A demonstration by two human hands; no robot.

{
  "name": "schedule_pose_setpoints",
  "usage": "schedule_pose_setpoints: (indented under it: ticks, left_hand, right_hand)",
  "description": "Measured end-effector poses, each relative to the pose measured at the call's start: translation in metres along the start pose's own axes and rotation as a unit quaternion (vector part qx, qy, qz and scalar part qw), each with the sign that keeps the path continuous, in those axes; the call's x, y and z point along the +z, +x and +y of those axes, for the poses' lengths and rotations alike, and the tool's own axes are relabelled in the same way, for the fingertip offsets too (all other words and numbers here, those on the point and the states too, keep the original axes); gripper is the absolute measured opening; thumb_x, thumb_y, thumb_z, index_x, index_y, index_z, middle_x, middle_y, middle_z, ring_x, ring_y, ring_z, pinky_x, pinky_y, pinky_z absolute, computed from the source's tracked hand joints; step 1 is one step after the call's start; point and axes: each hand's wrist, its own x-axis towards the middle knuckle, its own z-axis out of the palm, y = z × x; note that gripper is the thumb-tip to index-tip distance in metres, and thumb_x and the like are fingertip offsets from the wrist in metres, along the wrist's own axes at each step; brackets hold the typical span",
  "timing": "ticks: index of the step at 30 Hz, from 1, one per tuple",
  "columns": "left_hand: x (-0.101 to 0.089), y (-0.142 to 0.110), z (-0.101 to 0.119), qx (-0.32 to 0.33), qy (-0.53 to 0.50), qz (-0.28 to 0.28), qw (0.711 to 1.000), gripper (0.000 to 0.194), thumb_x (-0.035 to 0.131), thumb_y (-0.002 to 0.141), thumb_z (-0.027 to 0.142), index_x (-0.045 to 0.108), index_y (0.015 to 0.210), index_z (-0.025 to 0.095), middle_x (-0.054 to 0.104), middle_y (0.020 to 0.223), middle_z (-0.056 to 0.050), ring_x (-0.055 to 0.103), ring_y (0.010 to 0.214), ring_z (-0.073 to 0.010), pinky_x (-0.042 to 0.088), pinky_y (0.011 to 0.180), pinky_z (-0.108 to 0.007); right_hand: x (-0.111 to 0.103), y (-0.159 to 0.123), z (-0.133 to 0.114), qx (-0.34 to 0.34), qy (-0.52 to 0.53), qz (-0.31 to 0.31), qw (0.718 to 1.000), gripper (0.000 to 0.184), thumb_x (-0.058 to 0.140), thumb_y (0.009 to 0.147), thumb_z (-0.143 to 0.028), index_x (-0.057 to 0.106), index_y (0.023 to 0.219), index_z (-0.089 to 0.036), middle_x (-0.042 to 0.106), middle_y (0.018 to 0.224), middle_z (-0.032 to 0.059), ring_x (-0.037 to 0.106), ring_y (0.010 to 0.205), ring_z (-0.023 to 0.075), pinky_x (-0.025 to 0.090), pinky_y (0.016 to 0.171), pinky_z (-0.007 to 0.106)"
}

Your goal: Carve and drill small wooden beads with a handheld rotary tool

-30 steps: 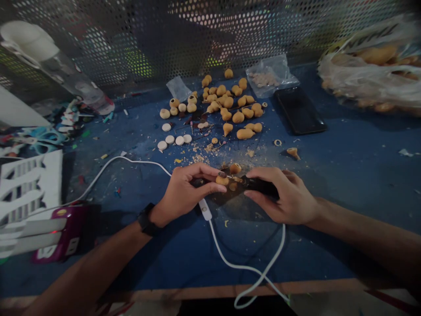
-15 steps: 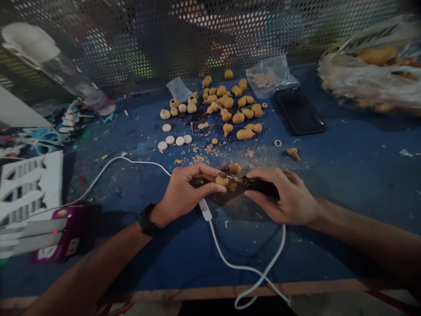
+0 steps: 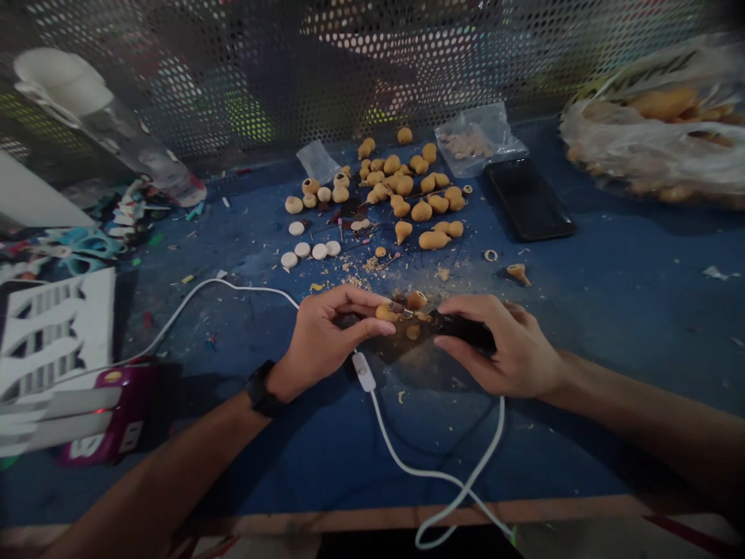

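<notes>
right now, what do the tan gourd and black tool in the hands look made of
Tan gourd: probably dried rind, matte, going by its dull skin. Black tool: likely smooth plastic, from its even dark body; its thin tip, gleaming, looks metal.

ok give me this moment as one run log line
left hand: holds small gourd | right hand: holds black handheld tool, bit beside gourd | beyond: loose gourds, white discs, black phone

Lettering (image 3: 659, 72) on the plastic bag (image 3: 637, 155) is illegible.
</notes>
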Motion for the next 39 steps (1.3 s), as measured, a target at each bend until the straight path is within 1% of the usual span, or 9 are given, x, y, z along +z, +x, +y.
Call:
schedule_pose_setpoints:
  ticks: [4,9,18,25,28,33,36,37,39]
  left_hand:
    - [0.001,0.001,0.0,0.008,0.008,0.007,1.0,0.024,0.096,0.071,0.027,0.081,0.087,0.019,0.085,0.081,-0.004,0.083,0.074,-0.0179,0.065,0.066,-0.02]
    - [0.0,0.002,0.0,0.012,0.006,0.012,1.0,0.021,0.094,0.074,0.026,0.081,0.089,0.019,0.085,0.081,-0.003,0.083,0.073,-0.019,0.067,0.065,-0.022]
    - [0.001,0.004,0.0,0.034,0.011,0.019,0.999,0.021,0.095,0.072,0.026,0.081,0.086,0.02,0.085,0.079,-0.002,0.082,0.071,-0.0187,0.067,0.064,-0.022]
    - [0.002,0.002,-0.006,0.103,0.047,0.013,0.993,0.024,0.097,0.073,0.03,0.081,0.088,0.019,0.083,0.081,-0.003,0.075,0.064,-0.0129,0.06,0.057,-0.02]
    - [0.002,0.002,-0.006,0.107,0.042,0.007,0.993,0.023,0.095,0.076,0.028,0.081,0.093,0.019,0.084,0.089,-0.005,0.075,0.068,-0.0134,0.061,0.061,-0.022]
    - [0.002,0.002,-0.002,0.082,0.037,0.002,0.996,0.023,0.092,0.078,0.028,0.077,0.093,0.018,0.083,0.086,-0.006,0.077,0.072,-0.0157,0.062,0.063,-0.023]
    - [0.002,0.002,-0.001,0.056,0.04,-0.006,0.998,0.025,0.091,0.08,0.031,0.075,0.095,0.018,0.083,0.087,-0.005,0.078,0.073,-0.016,0.062,0.064,-0.023]
    - [0.002,0.002,-0.001,0.049,0.038,-0.008,0.998,0.026,0.09,0.08,0.031,0.075,0.096,0.018,0.083,0.087,-0.005,0.078,0.073,-0.0159,0.062,0.064,-0.023]
    - [0.002,0.004,-0.001,0.033,0.041,-0.012,0.999,0.026,0.09,0.08,0.031,0.074,0.096,0.018,0.083,0.087,-0.005,0.079,0.075,-0.0166,0.063,0.065,-0.023]
  right_hand:
    - [0.0,0.0,0.0,-0.002,0.0,0.001,1.0,0.028,0.063,0.102,-0.024,0.056,0.129,-0.024,0.082,0.11,0.0071,0.082,0.084,0.0217,0.067,0.069,0.028]
    - [0.001,-0.001,0.001,-0.018,-0.007,-0.008,1.0,0.027,0.064,0.102,-0.026,0.057,0.128,-0.023,0.082,0.104,0.0056,0.081,0.076,0.0207,0.064,0.063,0.027]
    - [0.001,0.0,0.0,-0.016,-0.008,-0.004,1.0,0.023,0.06,0.105,-0.029,0.055,0.127,-0.023,0.082,0.104,0.0065,0.081,0.077,0.0205,0.065,0.065,0.027]
    - [0.0,0.001,0.0,0.012,0.017,0.012,1.0,0.03,0.063,0.102,-0.025,0.056,0.131,-0.024,0.08,0.101,0.0051,0.079,0.076,0.0201,0.063,0.063,0.026]
    - [-0.002,0.002,-0.002,0.02,0.026,0.011,0.999,0.035,0.063,0.102,-0.025,0.054,0.135,-0.023,0.08,0.101,0.0054,0.079,0.075,0.02,0.062,0.062,0.026]
    - [-0.006,0.003,-0.013,0.042,0.052,-0.034,0.997,0.024,0.061,0.104,-0.028,0.057,0.127,-0.022,0.081,0.102,0.0062,0.077,0.072,0.0176,0.06,0.062,0.025]
    - [-0.006,0.003,-0.02,0.057,0.099,-0.09,0.989,0.017,0.056,0.108,-0.032,0.056,0.121,-0.021,0.078,0.089,0.0029,0.075,0.067,0.0159,0.058,0.061,0.024]
    - [-0.005,0.002,-0.022,0.045,0.113,-0.113,0.986,0.018,0.054,0.109,-0.034,0.055,0.121,-0.02,0.078,0.088,0.0034,0.075,0.069,0.0162,0.059,0.062,0.025]
    - [-0.001,0.002,-0.025,-0.017,0.128,-0.143,0.981,0.022,0.05,0.111,-0.036,0.056,0.121,-0.018,0.079,0.097,0.0093,0.078,0.085,0.0201,0.062,0.073,0.029]
